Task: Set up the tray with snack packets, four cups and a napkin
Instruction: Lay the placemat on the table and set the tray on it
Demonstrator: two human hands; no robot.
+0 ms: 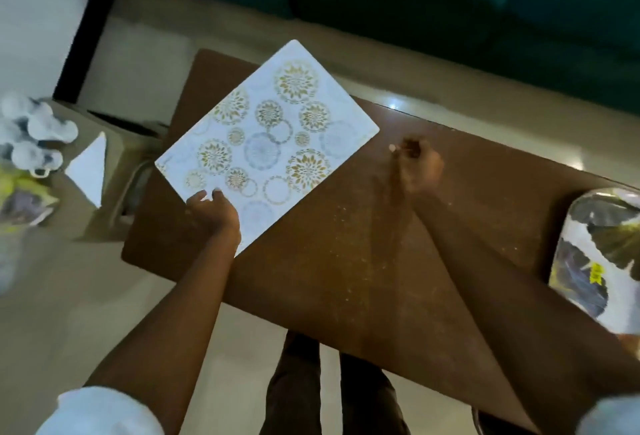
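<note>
A flat white tray point(273, 136) printed with gold and grey flower circles hangs tilted over the left end of the brown table point(363, 261). My left hand point(213, 211) grips its near corner. My right hand point(417, 164) hovers blurred over the table to the tray's right, fingers curled, touching nothing. At the far left several white cups point(33, 129) stand bunched on a low beige surface, with a folded white napkin point(88, 167) beside them and snack packets point(22, 195) in yellow and grey wrapping below.
A second tray point(599, 258) with a dark leaf print and a yellow sticker lies on the table's right end. A dark green sofa point(450, 1) runs along the far side. My legs point(332, 389) stand at the table's near edge.
</note>
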